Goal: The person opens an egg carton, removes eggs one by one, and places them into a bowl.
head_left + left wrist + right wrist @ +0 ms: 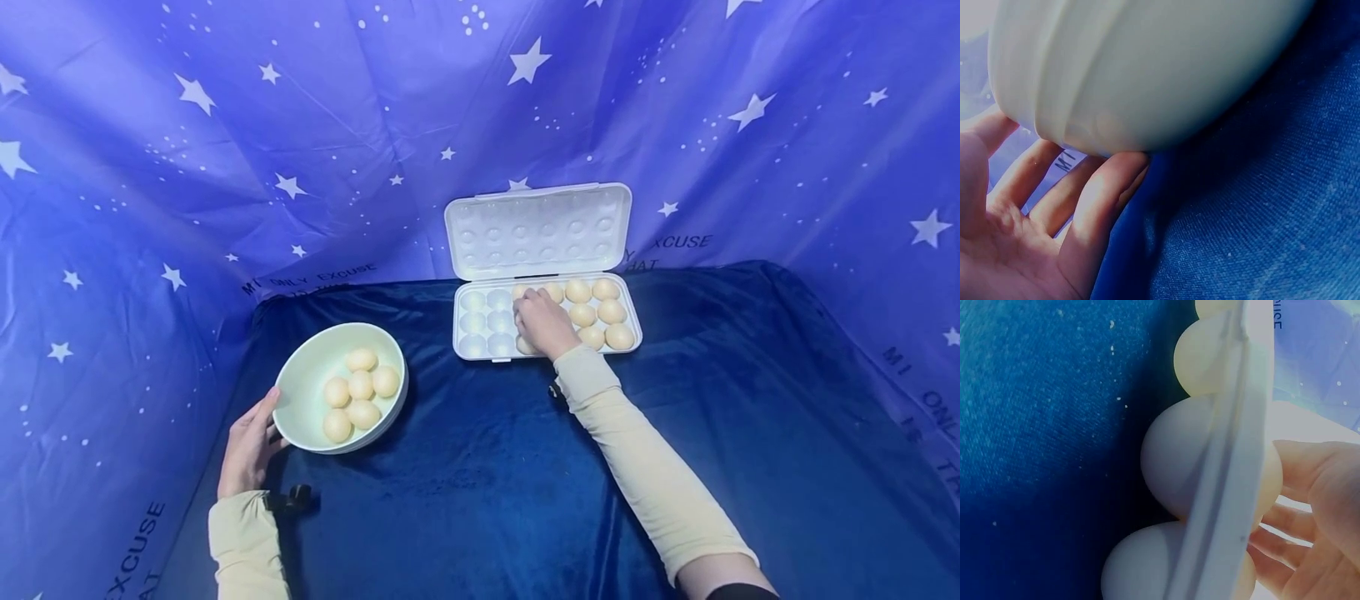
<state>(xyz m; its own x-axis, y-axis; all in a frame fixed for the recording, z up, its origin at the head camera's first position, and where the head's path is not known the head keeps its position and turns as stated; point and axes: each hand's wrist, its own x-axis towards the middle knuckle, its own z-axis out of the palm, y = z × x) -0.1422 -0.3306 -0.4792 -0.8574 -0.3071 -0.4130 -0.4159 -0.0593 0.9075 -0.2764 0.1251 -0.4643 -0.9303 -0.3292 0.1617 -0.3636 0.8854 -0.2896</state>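
Note:
My left hand holds the pale green bowl at its left side, thumb at the rim. Up close in the left wrist view, its fingers touch the bowl's outer wall. Several light-brown eggs lie in the bowl, which tilts toward me. Over the open white egg box, my right hand reaches down with curled fingers at an egg in the far row. The hand hides part of that egg and some neighbours. The right wrist view shows eggs seated in the box's tray, with the hand beyond.
Two columns of cups at the box's left hold no eggs; several eggs fill the right side. The raised lid leans back near the starry curtain. Dark blue cloth covers the table.

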